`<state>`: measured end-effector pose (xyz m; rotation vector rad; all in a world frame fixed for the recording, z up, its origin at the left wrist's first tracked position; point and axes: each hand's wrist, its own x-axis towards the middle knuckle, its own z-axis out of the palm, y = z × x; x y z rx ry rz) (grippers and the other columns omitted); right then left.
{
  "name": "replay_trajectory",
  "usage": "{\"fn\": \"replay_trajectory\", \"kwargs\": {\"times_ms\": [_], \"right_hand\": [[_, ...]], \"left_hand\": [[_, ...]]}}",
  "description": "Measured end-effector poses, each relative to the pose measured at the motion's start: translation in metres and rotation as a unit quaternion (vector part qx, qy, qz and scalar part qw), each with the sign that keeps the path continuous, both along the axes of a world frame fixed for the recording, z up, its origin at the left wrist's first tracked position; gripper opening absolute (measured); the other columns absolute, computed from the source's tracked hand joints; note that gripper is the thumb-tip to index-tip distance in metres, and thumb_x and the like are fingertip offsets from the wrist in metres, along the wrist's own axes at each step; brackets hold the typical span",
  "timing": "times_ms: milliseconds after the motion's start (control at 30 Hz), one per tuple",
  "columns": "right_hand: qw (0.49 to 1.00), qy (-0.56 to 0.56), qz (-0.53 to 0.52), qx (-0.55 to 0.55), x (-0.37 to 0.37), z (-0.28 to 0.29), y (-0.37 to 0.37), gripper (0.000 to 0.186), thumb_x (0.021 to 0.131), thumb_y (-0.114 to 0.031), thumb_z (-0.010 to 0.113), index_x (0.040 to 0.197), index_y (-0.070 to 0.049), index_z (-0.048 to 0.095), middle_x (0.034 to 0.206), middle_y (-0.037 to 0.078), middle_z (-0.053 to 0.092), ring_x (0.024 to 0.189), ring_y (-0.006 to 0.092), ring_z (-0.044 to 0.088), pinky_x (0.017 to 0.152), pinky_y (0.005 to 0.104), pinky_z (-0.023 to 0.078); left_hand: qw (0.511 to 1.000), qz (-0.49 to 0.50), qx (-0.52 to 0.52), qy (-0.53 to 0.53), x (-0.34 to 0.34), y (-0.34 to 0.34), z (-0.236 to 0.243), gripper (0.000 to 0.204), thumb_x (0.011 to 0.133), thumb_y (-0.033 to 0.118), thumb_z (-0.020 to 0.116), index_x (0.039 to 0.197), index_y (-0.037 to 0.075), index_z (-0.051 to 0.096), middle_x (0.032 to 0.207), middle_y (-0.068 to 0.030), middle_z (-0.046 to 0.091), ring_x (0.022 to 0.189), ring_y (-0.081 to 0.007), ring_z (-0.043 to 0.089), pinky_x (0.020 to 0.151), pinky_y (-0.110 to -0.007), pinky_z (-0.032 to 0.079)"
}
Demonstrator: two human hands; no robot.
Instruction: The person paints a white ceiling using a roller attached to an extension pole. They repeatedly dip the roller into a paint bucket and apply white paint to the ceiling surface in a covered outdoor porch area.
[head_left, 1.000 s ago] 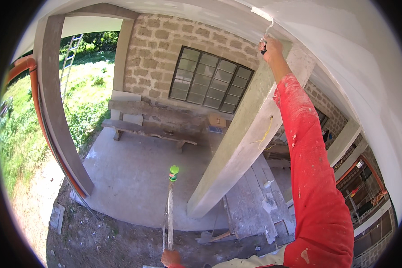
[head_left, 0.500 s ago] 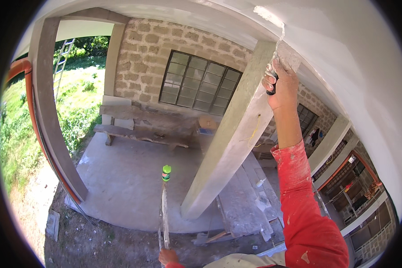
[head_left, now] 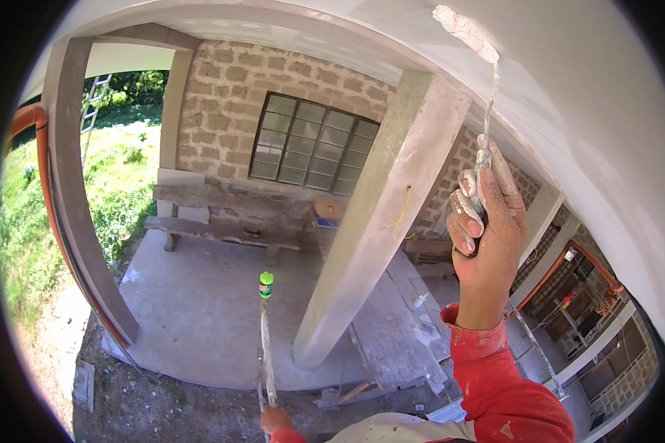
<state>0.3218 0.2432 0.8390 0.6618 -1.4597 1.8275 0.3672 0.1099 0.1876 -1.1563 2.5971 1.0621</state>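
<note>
My right hand (head_left: pixel 489 214), smeared with white paint, is wrapped around the dark handle of a paint roller (head_left: pixel 465 33). Its thin, paint-crusted metal rod runs up to a white-coated sleeve, which appears to be against the pale ceiling (head_left: pixel 591 96). Low in the view, my left hand (head_left: pixel 276 419) is closed around a paint-streaked upright rail (head_left: pixel 267 362). A green-capped plastic bottle or bottle piece (head_left: pixel 266 285) shows at the rail's top end. Whether it is fixed there I cannot tell.
A square concrete column (head_left: pixel 377 221) rises beside my right forearm. Behind it are a wooden bench (head_left: pixel 214 229), a stone-block wall with a paned window (head_left: pixel 314 140), and a plank table (head_left: pixel 399 325). An orange pipe (head_left: pixel 48 170) follows the left post. A ladder (head_left: pixel 94 111) stands outside.
My right hand has come lower and to the right, and the roller has shifted right with more of its sleeve and rod showing. My left hand keeps its hold. The view has shifted slightly.
</note>
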Motion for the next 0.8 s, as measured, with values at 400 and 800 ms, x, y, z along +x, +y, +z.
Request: {"fn": "replay_trajectory", "kwargs": {"times_ms": [400,800], "right_hand": [[1.0,0.0,-0.007,0.01,0.003,-0.006,-0.004,0.049,0.105,-0.017,0.059,0.15,-0.005,0.047,0.081,0.001,0.058,0.049,0.0037,0.044,0.038,0.0209,0.031],[0.999,-0.047,0.014,0.012,-0.166,0.053,0.012,0.036,0.103,-0.01,0.057,0.138,-0.001,0.054,0.083,0.003,0.051,0.058,0.0099,0.046,0.045,0.026,0.035]], "left_hand": [[1.0,0.019,-0.015,0.011,0.0,-0.002,-0.02,0.031,0.081,0.028,0.075,0.086,-0.002,0.075,0.092,-0.0238,0.075,0.091,-0.0417,0.074,0.082,-0.05,0.059],[1.0,0.003,-0.004,-0.022,-0.001,-0.003,0.01,0.028,0.08,0.025,0.069,0.086,-0.002,0.075,0.093,-0.0249,0.075,0.091,-0.0422,0.073,0.082,-0.051,0.059]]}}
